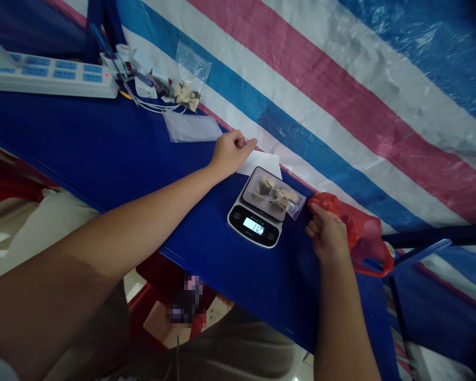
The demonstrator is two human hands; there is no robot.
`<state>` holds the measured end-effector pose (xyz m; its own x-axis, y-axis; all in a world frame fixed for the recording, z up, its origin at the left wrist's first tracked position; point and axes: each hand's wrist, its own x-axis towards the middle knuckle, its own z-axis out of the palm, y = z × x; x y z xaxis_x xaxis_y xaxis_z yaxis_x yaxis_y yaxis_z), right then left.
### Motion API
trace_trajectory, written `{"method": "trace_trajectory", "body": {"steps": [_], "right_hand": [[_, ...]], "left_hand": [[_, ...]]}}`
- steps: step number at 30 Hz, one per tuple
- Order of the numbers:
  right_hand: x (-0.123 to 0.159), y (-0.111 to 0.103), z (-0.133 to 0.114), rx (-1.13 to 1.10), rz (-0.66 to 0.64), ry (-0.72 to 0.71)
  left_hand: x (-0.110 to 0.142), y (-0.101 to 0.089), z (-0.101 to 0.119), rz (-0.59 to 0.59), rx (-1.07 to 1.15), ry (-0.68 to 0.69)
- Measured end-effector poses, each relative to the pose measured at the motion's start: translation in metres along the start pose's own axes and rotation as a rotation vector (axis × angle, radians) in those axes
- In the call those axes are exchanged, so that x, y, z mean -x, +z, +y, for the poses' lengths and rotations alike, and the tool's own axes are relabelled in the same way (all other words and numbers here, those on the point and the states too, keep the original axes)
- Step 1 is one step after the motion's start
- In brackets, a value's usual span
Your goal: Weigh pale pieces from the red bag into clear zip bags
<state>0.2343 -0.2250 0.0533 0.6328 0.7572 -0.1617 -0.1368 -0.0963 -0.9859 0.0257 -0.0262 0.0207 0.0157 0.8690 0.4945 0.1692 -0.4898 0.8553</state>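
A small kitchen scale point(255, 222) sits on the blue table point(103, 153), its lit display reading 112. On its platform lies a clear plastic bag of pale dried slices point(278, 196). My left hand point(230, 152) rests beyond the scale with fingers curled, thumb and fingertips pinching the edge of a white paper sheet point(264, 161). My right hand point(327, 233) is to the right of the scale, fingers closed on the rim of a red plastic bag point(360, 233) that hangs over the table edge.
A white power strip point(51, 76) lies at the far left. Beside it are small gadgets, white cables point(150, 103), another filled clear bag point(188, 87) and a flat empty bag point(192, 127). A striped tarp point(341, 79) hangs behind the table.
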Motion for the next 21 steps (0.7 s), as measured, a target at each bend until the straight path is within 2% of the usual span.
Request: {"method": "trace_trajectory", "body": {"steps": [4, 8, 13, 15, 19, 21], "right_hand": [[-0.001, 0.000, 0.003, 0.025, -0.052, -0.023], [-0.005, -0.004, 0.007, 0.073, -0.092, -0.044], [-0.008, -0.004, 0.013, 0.127, -0.128, -0.070], [-0.009, -0.002, 0.016, 0.156, -0.135, -0.121], [-0.007, 0.003, 0.018, 0.213, -0.166, -0.186], [-0.006, 0.005, 0.018, 0.240, -0.190, -0.189]], "left_hand": [[0.000, 0.001, 0.000, 0.015, -0.031, -0.015], [0.002, 0.004, -0.004, -0.048, -0.038, -0.038], [0.007, 0.004, -0.006, -0.109, -0.038, 0.021], [0.010, 0.003, -0.001, -0.198, -0.014, 0.080], [0.019, 0.002, 0.013, -0.534, -0.015, 0.282], [0.024, 0.003, 0.017, -0.659, -0.042, 0.353]]}}
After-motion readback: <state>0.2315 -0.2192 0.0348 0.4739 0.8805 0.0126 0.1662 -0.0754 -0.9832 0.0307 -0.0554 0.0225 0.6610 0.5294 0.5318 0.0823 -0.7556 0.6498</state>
